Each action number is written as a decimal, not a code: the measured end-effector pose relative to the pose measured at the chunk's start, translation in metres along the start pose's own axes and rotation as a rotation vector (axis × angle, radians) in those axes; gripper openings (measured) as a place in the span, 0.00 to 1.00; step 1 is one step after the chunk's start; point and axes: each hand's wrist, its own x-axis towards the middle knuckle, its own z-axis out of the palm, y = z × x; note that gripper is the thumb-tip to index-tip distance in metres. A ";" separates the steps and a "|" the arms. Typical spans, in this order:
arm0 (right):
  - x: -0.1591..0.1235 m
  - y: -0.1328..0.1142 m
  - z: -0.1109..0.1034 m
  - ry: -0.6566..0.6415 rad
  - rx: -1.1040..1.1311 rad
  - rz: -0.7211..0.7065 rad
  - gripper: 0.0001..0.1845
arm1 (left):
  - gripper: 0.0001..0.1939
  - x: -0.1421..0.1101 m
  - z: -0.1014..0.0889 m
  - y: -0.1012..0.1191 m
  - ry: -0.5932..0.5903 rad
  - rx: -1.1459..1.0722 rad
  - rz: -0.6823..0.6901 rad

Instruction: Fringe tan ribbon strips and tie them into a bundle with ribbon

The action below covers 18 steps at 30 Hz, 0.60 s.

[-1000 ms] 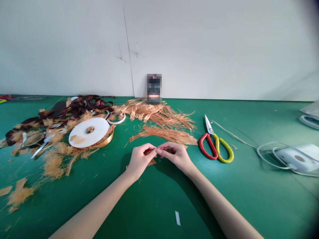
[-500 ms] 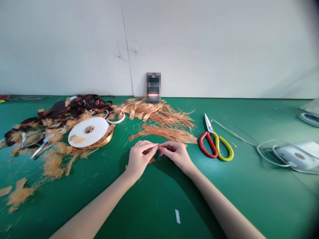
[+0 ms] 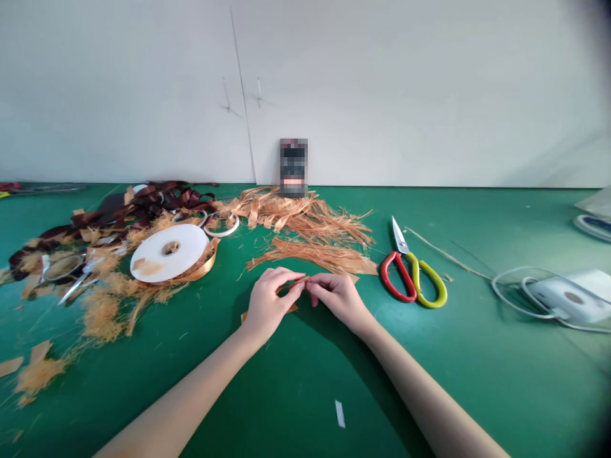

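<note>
My left hand point(image 3: 270, 298) and my right hand point(image 3: 340, 299) meet fingertip to fingertip above the green table. Both pinch a small piece of tan ribbon point(image 3: 300, 280), mostly hidden by the fingers. Another flat bit of tan ribbon point(image 3: 291, 308) shows under my left hand. Just beyond the hands lies a row of frayed tan ribbon strips point(image 3: 315, 254), with a larger fringed pile point(image 3: 305, 219) behind it. Scissors point(image 3: 414, 280) with one red and one yellow handle rest to the right, blades slightly crossed and pointing away.
A white ribbon spool point(image 3: 169, 253) lies left, amid loose tan threads point(image 3: 102, 315), dark brown ribbon point(image 3: 157, 198) and small silver scissors point(image 3: 79, 280). A phone-like device point(image 3: 294, 168) leans on the wall. A white box with a cable point(image 3: 577, 298) sits right. A white strip point(image 3: 340, 413) lies in front.
The fingers have shifted slightly at the pinch, and a little more of the tan ribbon shows along my left fingertips. Everything on the table stays in place.
</note>
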 end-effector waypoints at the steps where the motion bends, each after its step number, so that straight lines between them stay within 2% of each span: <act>1: 0.000 0.000 0.000 -0.006 -0.008 0.001 0.12 | 0.07 0.000 0.000 0.000 -0.025 -0.002 0.015; 4: 0.000 0.001 0.000 -0.016 -0.026 0.000 0.11 | 0.09 -0.001 -0.001 0.000 -0.072 -0.035 -0.025; 9: -0.001 0.004 -0.002 -0.041 -0.036 -0.006 0.15 | 0.10 -0.003 -0.005 0.002 -0.063 -0.078 -0.048; 11: -0.001 0.004 -0.003 -0.046 -0.032 -0.009 0.16 | 0.10 -0.002 -0.005 0.002 -0.040 -0.086 -0.069; 15: -0.001 0.003 -0.005 -0.023 -0.022 -0.013 0.18 | 0.12 0.001 -0.004 0.003 0.079 -0.124 -0.170; 18: 0.000 0.002 -0.005 -0.022 -0.020 -0.014 0.18 | 0.11 0.002 -0.003 0.005 0.063 -0.183 -0.175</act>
